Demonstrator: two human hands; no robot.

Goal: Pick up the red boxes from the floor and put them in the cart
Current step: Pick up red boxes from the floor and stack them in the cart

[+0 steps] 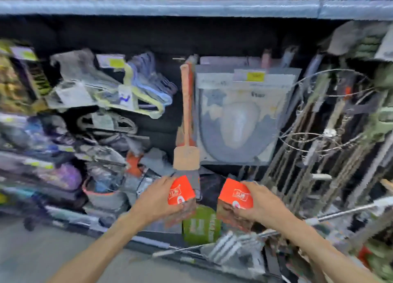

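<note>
Your left hand (pixel 161 199) and right hand (pixel 258 204) each grip a red box (pixel 180 190); the cart rim (pixel 244 236) at five o'clock could snag one.

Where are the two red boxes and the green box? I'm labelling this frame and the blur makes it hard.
Left red box (pixel 180 190), head view: on its red front face, held by the left hand.
Right red box (pixel 237 195), head view: on its red front face, held by the right hand.
Green box (pixel 201 224), head view: on its green front.
</note>
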